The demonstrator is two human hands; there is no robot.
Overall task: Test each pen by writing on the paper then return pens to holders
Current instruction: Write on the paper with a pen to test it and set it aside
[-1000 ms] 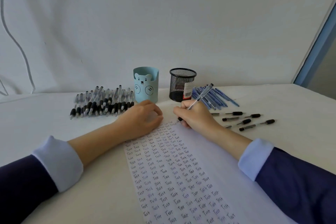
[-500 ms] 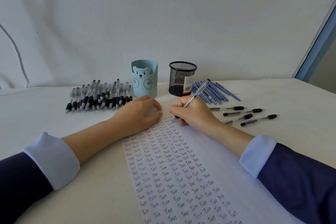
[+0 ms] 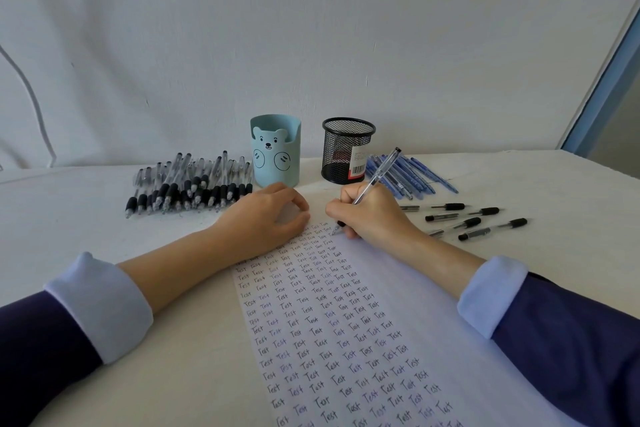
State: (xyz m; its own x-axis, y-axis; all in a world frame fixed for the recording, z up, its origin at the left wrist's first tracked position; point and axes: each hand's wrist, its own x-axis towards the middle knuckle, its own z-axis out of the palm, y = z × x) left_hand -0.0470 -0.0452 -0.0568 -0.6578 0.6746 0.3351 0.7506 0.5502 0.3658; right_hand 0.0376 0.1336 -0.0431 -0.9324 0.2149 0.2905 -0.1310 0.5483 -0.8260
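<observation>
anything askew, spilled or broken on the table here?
Nothing spilled or damaged. Only oddity: no pens stick out of the bear holder or mesh holder; they lie on the table instead, a black-grip pile left, blue pens right, and several loose pens scattered at mixed angles beside the right hand, which holds a pen on the paper.

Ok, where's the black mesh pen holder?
Head view: the black mesh holder stands at the back of the table, right of centre, between the blue bear holder and the blue pens, beyond the right hand.
</observation>
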